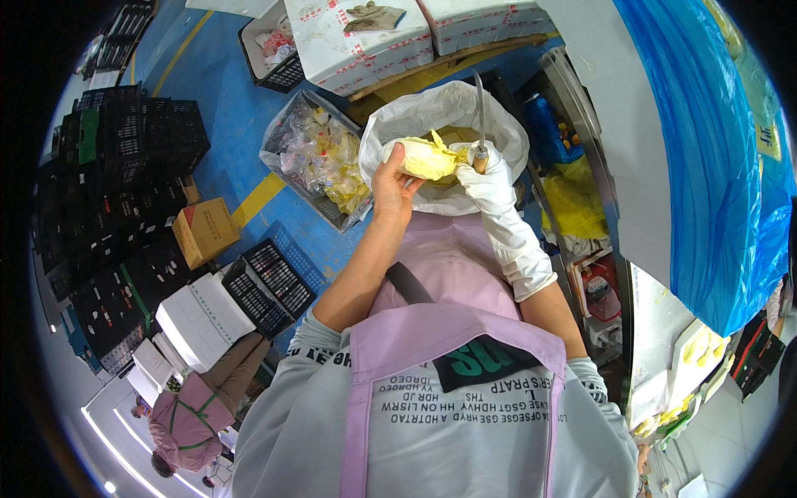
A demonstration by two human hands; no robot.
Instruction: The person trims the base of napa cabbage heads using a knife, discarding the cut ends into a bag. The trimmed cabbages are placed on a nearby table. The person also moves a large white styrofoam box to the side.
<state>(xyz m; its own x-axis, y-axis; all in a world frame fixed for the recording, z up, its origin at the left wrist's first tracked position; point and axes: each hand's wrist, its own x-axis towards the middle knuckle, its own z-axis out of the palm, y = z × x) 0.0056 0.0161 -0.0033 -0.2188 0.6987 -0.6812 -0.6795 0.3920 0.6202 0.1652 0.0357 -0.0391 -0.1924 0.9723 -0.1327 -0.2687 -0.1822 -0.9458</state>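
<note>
A peeled, pale yellow Chinese cabbage heart (pixel 426 158) lies sideways above a large white woven sack (pixel 429 103). My bare left hand (pixel 393 183) holds its white end, thumb on top and fingers underneath. At its leafy yellow end is my right hand (pixel 487 177), in a long white glove. That hand grips the wooden handle (pixel 481 163) of a knife, whose narrow curved blade (pixel 481 112) points away from me. My right fingers also touch the leaves, though the exact grip is partly hidden. Loose yellowish leaves (pixel 457 134) show inside the open sack.
Left of the sack stands a lined crate (pixel 299 103) of plastic wrappers. White foam boxes (pixel 361 46) sit beyond it, one with a glove (pixel 375 17) on top. Blue plastic film (pixel 697 155) hangs over the bench at right. Black crates (pixel 124 143) and another person (pixel 190 420) are at left.
</note>
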